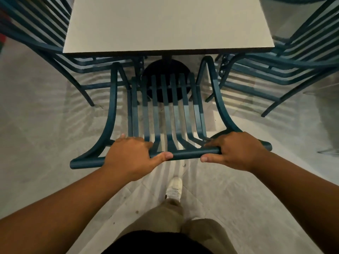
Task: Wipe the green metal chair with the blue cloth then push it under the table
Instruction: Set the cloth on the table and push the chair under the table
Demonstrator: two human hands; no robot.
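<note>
Fingers (139, 140) of your left hand (128, 156) and right hand (236, 151) curl around the green metal chair (192, 154) top rail; beyond them, its seat front sits under the table (165, 24).

One head-worn camera looks steeply down and forward from above the person's own arms. It sits close over the chair (165, 114) back, with the table (165, 24) top ahead at the frame's upper edge and the floor (45, 134) bowed outward by the wide lens.
</note>
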